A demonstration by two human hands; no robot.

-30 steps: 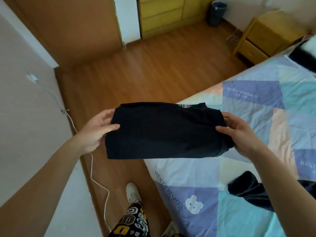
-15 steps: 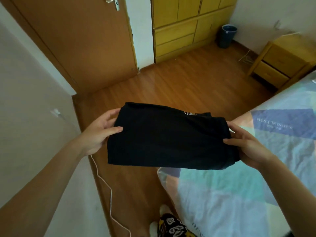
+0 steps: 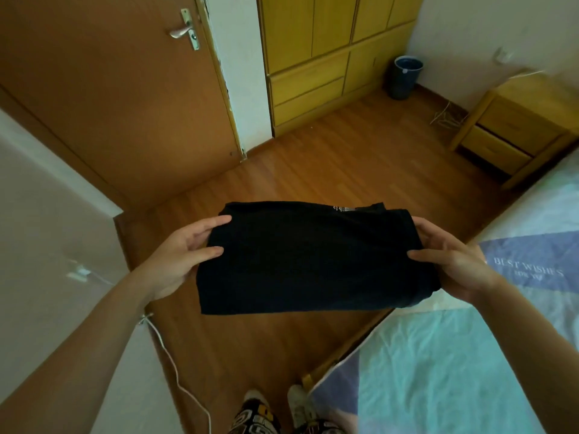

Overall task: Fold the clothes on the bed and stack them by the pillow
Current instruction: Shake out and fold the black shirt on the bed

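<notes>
Two hands [image 3: 175, 255] [image 3: 454, 264] gripping shirt [image 3: 313, 258] edges

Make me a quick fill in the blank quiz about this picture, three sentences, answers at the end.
1. The folded garment held up in the air is ____ in colour.
2. The left hand and right hand grip its two ____.
3. The blue bin stands beside the yellow ____.

Answers: black; ends; wardrobe

Both hands [image 3: 448, 261] outstretched, fingers [image 3: 216, 220] apparently pinching
</notes>
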